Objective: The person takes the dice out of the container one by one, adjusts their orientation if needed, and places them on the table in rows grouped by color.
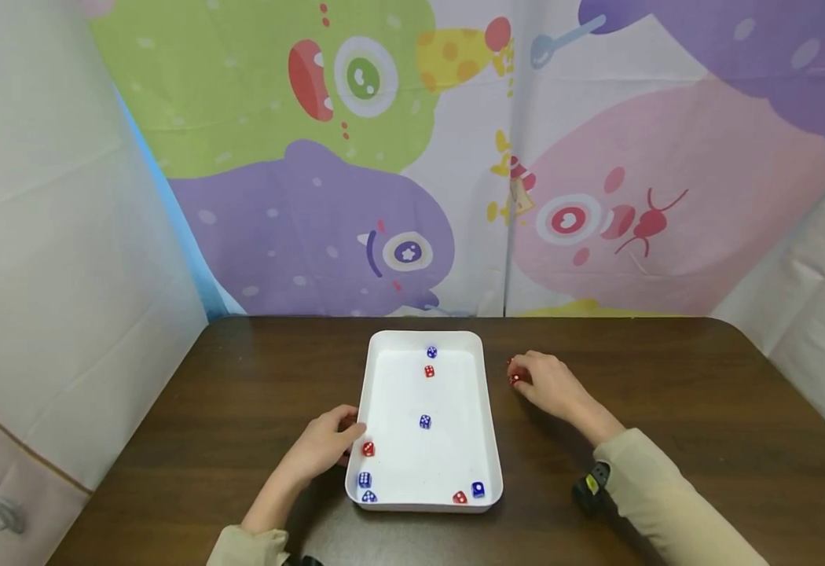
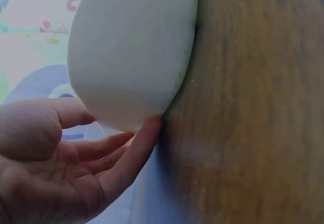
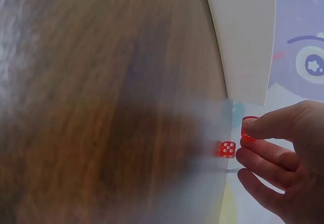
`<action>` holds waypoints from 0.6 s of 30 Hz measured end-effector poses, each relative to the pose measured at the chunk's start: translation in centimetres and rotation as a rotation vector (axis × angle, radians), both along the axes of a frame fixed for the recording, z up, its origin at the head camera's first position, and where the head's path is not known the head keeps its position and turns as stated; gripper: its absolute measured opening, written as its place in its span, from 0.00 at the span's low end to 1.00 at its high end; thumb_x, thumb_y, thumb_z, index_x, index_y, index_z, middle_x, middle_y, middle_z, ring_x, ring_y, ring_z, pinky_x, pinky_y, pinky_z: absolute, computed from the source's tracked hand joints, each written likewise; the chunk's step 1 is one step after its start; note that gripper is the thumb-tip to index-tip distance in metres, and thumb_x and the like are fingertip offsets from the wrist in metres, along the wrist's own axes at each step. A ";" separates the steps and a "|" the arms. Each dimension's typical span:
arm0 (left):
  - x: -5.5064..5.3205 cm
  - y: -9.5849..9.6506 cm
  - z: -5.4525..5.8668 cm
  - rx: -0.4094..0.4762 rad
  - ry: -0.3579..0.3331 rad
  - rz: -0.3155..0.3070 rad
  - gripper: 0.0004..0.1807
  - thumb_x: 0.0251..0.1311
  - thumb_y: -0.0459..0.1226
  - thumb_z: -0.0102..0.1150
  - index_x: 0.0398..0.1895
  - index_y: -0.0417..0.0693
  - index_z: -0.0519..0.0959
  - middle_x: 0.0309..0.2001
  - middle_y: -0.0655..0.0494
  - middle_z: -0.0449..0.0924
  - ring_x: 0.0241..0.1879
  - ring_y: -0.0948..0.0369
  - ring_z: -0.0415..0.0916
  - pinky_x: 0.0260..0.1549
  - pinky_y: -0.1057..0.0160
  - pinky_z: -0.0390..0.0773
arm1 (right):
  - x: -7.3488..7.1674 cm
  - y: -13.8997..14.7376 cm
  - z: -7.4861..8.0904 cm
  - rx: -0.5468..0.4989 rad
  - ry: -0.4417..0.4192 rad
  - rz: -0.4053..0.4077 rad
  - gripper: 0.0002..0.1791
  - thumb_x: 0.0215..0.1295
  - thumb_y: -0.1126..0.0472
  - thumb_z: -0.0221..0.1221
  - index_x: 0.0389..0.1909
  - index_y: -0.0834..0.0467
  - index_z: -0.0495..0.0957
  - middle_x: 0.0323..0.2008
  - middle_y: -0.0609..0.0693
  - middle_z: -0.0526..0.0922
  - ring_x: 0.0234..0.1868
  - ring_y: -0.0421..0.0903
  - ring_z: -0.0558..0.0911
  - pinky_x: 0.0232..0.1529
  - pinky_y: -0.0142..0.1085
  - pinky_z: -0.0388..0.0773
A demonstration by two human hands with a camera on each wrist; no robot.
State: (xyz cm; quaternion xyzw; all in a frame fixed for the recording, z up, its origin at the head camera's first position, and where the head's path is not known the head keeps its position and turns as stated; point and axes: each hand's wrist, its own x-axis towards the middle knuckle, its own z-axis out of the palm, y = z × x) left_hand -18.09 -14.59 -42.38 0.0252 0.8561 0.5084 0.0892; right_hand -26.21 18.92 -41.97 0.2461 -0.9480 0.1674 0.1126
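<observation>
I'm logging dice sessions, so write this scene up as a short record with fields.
left hand: holds the white tray at its left edge
right hand: pinches a red die, right of the tray
in tray: five blue dice, three red dice
near right fingertips: another red die, on the table
backdrop: cartoon print

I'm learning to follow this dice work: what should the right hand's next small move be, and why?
Probably set the held red die on the table by the loose red die: the right hand pinches it close by, outside the white tray, which holds mixed red dice and blue dice.
</observation>
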 end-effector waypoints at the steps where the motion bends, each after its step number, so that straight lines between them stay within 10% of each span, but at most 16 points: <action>1: 0.0 0.0 0.0 -0.003 0.001 -0.001 0.17 0.56 0.36 0.48 0.46 0.34 0.68 0.34 0.47 0.72 0.26 0.59 0.73 0.21 0.63 0.77 | -0.1 0.0 0.0 0.001 -0.002 -0.002 0.05 0.45 0.65 0.60 0.25 0.55 0.75 0.23 0.45 0.72 0.25 0.41 0.71 0.27 0.36 0.70; 18: -0.1 -0.1 0.1 0.018 0.001 -0.011 0.16 0.56 0.35 0.48 0.46 0.34 0.68 0.34 0.46 0.72 0.27 0.58 0.73 0.21 0.62 0.76 | -1.0 0.2 -0.9 0.021 -0.076 -0.043 0.05 0.45 0.64 0.61 0.26 0.55 0.77 0.23 0.45 0.73 0.26 0.41 0.72 0.28 0.36 0.71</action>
